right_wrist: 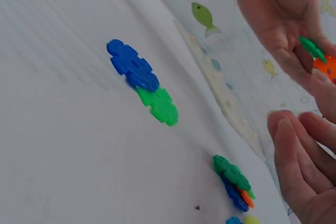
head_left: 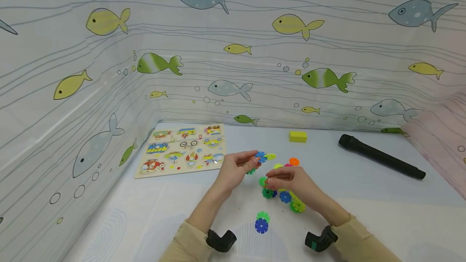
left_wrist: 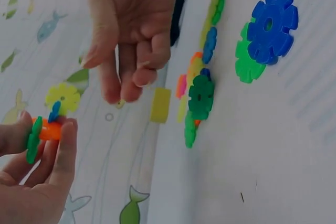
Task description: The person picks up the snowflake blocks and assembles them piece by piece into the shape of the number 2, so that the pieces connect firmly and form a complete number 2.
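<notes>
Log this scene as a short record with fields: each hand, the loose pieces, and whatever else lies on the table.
left hand: holds a small cluster of joined snowflake discs, raised off the table
right hand: fingers loosely curled above the disc pile, holding nothing visible
near pair: blue and green disc, overlapping, apart from the pile
table: peg puzzle board at left, yellow block, black cylinder at right

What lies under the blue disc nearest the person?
Under the blue disc lies a green disc, overlapped at one edge; the rest pokes out on the far side. Both rest on the table. Anything beneath their overlap is covered.
</notes>
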Available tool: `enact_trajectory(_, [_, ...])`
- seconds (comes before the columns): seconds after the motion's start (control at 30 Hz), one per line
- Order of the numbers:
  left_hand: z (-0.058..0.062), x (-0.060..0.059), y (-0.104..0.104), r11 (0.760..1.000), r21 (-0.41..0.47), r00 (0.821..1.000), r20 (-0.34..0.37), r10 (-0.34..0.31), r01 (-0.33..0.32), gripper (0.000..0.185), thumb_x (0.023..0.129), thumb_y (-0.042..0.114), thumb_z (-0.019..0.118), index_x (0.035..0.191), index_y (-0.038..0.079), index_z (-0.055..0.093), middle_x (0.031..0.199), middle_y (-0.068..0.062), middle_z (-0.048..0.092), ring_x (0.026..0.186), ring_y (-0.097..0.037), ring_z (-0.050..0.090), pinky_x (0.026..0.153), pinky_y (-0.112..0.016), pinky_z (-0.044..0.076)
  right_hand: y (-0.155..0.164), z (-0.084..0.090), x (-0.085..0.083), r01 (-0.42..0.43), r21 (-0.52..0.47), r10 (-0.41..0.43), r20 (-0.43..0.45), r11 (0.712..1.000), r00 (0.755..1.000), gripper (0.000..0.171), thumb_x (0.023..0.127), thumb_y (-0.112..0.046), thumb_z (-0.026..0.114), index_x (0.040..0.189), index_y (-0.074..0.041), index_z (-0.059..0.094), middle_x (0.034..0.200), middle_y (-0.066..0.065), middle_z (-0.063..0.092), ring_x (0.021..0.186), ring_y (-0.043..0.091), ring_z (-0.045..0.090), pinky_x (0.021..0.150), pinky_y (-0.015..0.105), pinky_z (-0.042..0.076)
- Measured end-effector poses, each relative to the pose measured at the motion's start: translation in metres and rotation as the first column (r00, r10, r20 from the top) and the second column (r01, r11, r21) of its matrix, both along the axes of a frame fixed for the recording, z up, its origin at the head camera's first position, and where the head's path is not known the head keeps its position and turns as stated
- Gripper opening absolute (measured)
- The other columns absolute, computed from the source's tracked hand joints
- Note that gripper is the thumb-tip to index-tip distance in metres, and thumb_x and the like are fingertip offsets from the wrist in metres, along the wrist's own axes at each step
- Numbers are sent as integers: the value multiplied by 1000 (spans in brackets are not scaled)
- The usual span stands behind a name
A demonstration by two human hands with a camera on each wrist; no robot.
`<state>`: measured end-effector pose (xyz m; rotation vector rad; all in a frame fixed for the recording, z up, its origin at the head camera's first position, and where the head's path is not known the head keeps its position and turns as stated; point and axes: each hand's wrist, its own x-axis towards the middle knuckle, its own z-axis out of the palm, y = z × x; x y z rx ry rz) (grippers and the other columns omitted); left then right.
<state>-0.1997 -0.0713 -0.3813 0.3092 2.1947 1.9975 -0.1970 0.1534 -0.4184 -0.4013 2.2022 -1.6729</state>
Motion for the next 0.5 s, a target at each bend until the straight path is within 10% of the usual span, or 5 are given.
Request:
enact_trajectory(0.2, [0,-1,0,1000,10,1000,9,-11,11,36,99,18,63,132,4,64,112,-14,74,107,-26,71,92,-28,56,-11,-8,9,-296,-4,296,58,955,954,35,87,-15,77,119,-2,70,113,15,73,100,24,72,85,27,59])
enact_trajectory(0.5, [0,1,1,1000,13,1000,3,-28,28,37,99,20,63,132,2,63,113,-16,73,105,-24,72,96,-32,55,-17,-18,13,-406,200,427,-74,892,901,29,80,-22,85,106,-18,75,90,3,70,75,9,59,63,16,44])
